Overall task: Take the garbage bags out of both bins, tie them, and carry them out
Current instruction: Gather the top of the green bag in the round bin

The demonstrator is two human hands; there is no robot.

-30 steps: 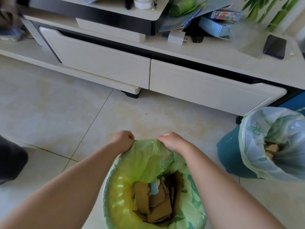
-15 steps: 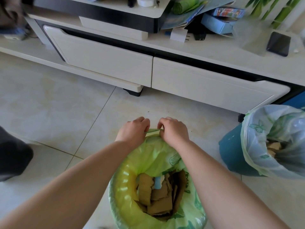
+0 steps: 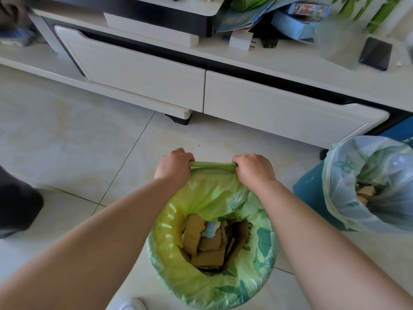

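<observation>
A green garbage bag (image 3: 178, 260) with a leaf print lines the bin right below me, and torn cardboard scraps (image 3: 210, 245) lie inside it. My left hand (image 3: 173, 165) and my right hand (image 3: 254, 170) each grip the bag's far rim, which stretches taut between them as a rolled band. The far side of the bag is lifted off the bin, while the near side still wraps the bin's edge. To the right stands a blue bin (image 3: 312, 198) lined with a pale printed garbage bag (image 3: 348, 166) that also holds cardboard.
A low white TV cabinet (image 3: 279, 110) with two drawers runs across the back, close behind both bins. Its top carries boxes, papers and a black phone (image 3: 375, 53). A dark object (image 3: 15, 202) sits at the left edge on the tiled floor (image 3: 67, 142).
My hands have lifted the bag's far rim up and away from me, then spread apart. The rim between them has gone from bunched to pulled tight.
</observation>
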